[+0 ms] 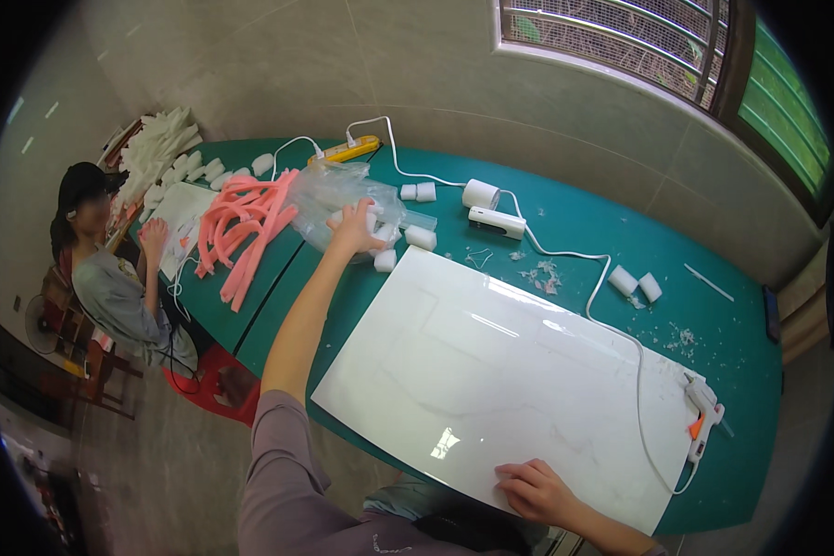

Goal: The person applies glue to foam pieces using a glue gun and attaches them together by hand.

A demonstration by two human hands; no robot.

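Note:
My left hand [353, 232] reaches far over the table, its fingers spread on a clear plastic bag [329, 196] and the white foam pieces at the bag's mouth. Just beside that hand are a short white foam cylinder [421, 238] and a second foam piece [385, 261]. My right hand [536, 491] rests at the near edge of a glossy white board [491, 380], fingers loosely bent and nothing visible in them. A white glue gun [703, 419] with an orange trigger lies at the board's right edge, its cord trailing over the board.
Pink foam strips [246, 227] lie left of the bag. Behind the board stand a white roll [480, 195] and a white box-shaped device [497, 222]. A yellow power strip [347, 148] sits at the back. Foam scraps [542, 277] litter the green table. Another person [120, 287] sits at left.

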